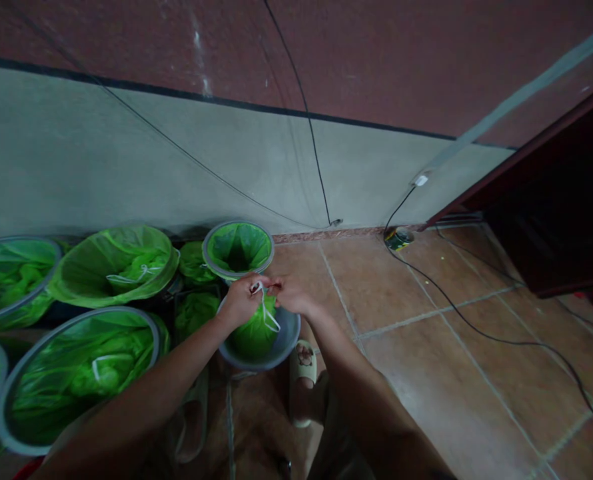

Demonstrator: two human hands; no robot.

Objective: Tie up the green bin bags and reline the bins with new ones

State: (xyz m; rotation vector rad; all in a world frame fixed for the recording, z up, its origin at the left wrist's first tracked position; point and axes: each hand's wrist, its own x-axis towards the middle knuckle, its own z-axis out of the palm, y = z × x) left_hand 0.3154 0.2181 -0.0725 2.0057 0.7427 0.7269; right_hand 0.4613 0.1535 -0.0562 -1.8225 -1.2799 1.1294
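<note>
A green mesh bag (251, 335) with a white drawstring (270, 319) sits inside a grey bucket (287, 340) between my feet and the wall. Above it, my left hand (242, 301) is closed, pinching the drawstring near the bag's gathered top. My right hand (292, 295) meets it from the other side, fingers pinched together on the drawstring too. The fingertips nearly touch, and they partly hide the cord. Just behind my hands stands a smaller grey-rimmed bucket (268, 238) lined with green mesh.
Several tubs lined with green mesh, such as a wide grey-rimmed tub (14, 393) and a green-draped tub (111, 241), crowd the left. A black cable (456, 308) crosses the tiled floor at right, by a small tin (399, 238). A dark door (551, 220) stands far right.
</note>
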